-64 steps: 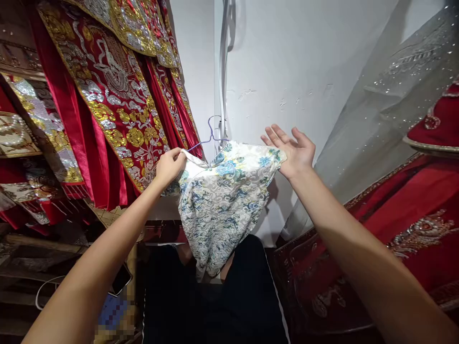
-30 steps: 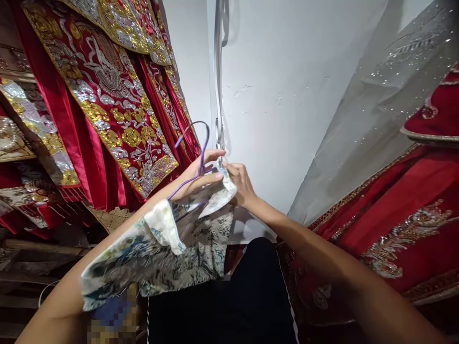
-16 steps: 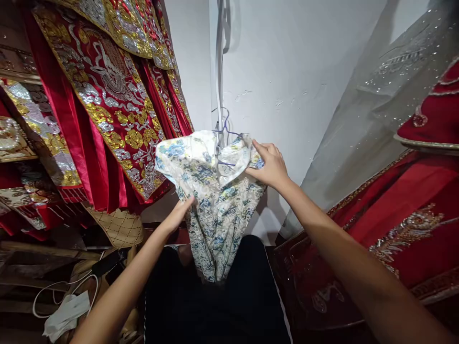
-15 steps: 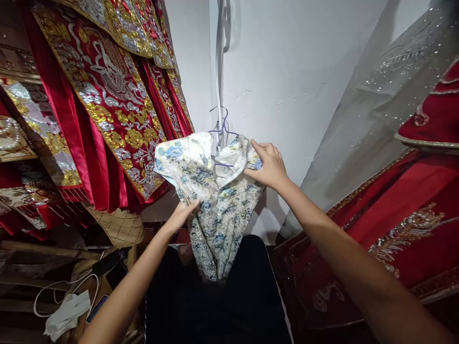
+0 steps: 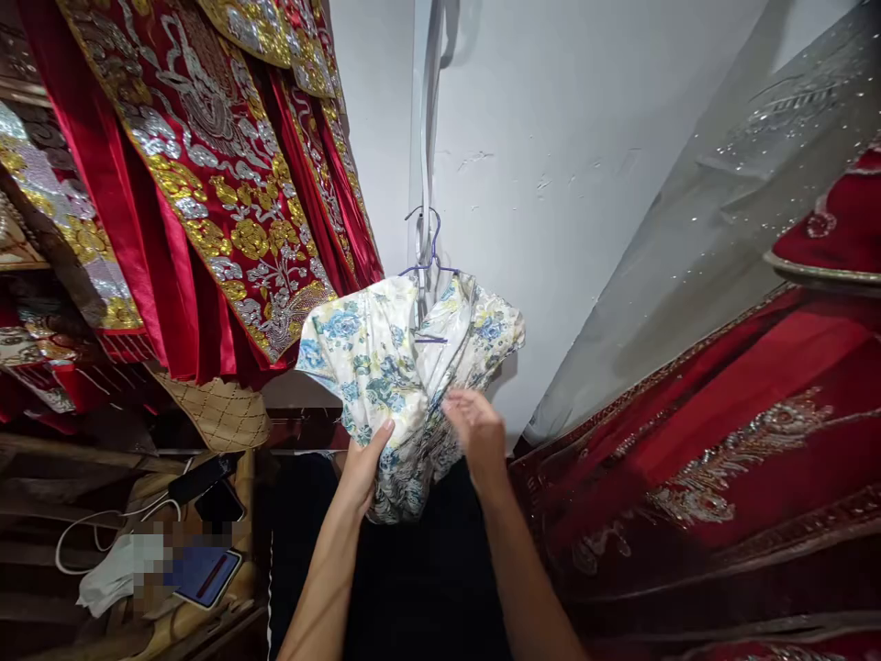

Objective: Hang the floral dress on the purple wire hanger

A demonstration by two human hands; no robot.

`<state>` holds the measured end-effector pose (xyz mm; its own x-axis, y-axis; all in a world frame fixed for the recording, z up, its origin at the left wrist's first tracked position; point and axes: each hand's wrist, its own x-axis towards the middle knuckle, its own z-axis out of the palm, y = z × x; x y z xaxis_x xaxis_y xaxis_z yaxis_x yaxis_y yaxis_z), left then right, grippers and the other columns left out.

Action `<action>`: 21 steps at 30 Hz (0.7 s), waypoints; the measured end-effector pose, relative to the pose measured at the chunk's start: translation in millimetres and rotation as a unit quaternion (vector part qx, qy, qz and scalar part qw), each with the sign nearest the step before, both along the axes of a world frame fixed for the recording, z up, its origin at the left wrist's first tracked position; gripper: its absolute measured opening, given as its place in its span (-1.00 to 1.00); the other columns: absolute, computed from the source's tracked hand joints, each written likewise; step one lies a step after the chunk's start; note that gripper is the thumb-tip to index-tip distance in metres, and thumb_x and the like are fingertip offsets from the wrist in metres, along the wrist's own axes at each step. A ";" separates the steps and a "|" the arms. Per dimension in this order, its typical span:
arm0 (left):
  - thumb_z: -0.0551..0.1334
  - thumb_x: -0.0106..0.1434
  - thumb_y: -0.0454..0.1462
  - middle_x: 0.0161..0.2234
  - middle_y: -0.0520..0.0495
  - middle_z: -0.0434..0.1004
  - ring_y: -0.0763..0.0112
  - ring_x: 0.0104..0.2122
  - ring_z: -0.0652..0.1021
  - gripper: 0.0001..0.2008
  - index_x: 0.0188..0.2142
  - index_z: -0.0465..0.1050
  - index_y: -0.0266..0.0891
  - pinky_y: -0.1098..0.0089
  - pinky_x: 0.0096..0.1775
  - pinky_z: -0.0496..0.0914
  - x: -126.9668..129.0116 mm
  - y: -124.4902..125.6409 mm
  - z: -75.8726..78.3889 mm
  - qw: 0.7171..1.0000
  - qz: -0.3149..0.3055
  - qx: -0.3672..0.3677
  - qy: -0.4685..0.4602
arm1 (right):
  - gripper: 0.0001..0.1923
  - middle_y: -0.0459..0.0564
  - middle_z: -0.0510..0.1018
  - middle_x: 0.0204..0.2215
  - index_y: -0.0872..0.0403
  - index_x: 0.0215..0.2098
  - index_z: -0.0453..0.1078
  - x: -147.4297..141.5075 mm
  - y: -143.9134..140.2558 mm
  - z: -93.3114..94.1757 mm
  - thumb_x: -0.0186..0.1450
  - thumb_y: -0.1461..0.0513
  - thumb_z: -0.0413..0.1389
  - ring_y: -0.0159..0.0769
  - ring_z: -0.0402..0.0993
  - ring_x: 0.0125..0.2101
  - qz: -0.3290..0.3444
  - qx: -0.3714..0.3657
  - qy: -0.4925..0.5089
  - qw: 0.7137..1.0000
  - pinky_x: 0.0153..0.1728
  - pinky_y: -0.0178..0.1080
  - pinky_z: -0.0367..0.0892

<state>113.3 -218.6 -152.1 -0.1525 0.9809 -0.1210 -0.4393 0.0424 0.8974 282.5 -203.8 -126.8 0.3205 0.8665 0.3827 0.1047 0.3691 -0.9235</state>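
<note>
A white garment with a blue and yellow flower print [image 5: 385,358] hangs on a thin purple hanger [image 5: 430,257] against the white wall. My left hand [image 5: 363,468] grips the lower part of the garment from the left, thumb on the cloth. My right hand [image 5: 474,436] is blurred and lies against the garment's lower right side, fingers curled into the fabric. The hanger's hook sits by a white strip running up the wall.
Red robes with gold and silver embroidery [image 5: 206,184] hang at the left. A red embroidered gown [image 5: 722,441] and grey sequined fabric [image 5: 743,184] fill the right. A phone [image 5: 203,571], a cable and a white cloth [image 5: 114,569] lie at lower left. A woven bag [image 5: 220,418] hangs below the robes.
Both hands have dropped from the garment's shoulders to its lower half. The garment hangs lower in view and the camera has tilted down a little.
</note>
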 end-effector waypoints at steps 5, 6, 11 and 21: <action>0.41 0.21 -0.13 0.28 -0.19 0.36 0.10 0.26 0.40 -0.29 0.31 0.24 -0.10 0.14 0.30 0.26 -1.9 -5.8 1.0 0.998 -0.052 0.033 -0.017 | -0.65 -0.08 0.47 -0.53 0.06 -0.46 0.38 -24.4 -6.8 -29.2 0.29 -0.03 0.17 -0.29 0.39 -0.47 0.128 -0.053 0.010 0.990 -0.40 -0.27 0.31; 0.41 0.22 -0.13 0.28 -0.19 0.37 0.10 0.26 0.41 -0.28 0.31 0.23 -0.11 0.14 0.30 0.27 -2.5 -5.9 0.9 0.998 -0.055 0.032 -0.015 | -0.64 -0.08 0.46 -0.53 0.06 -0.46 0.38 -23.2 -6.0 -26.8 0.31 -0.03 0.15 -0.30 0.39 -0.47 0.132 -0.048 -0.003 0.990 -0.40 -0.27 0.30; 0.40 0.22 -0.14 0.29 -0.14 0.35 0.12 0.27 0.38 -0.30 0.31 0.23 -0.07 0.16 0.30 0.28 0.0 -6.8 0.3 0.998 -0.055 0.039 -0.001 | -0.67 -0.08 0.51 -0.51 0.03 -0.41 0.45 -9.6 -10.7 -14.7 0.36 -0.01 0.09 -0.24 0.46 -0.43 0.078 -0.043 -0.069 0.994 -0.37 -0.24 0.34; 0.44 0.17 -0.13 0.29 -0.15 0.35 0.03 0.26 0.40 -0.21 0.33 0.17 -0.05 0.06 0.28 0.32 3.5 -19.0 8.1 0.997 -0.057 -0.037 -0.027 | -0.81 -0.02 0.68 -0.35 -0.04 -0.22 0.60 1.2 -18.6 -18.5 0.26 0.09 0.23 -0.11 0.61 -0.31 -0.047 0.002 -0.045 0.998 -0.28 -0.13 0.47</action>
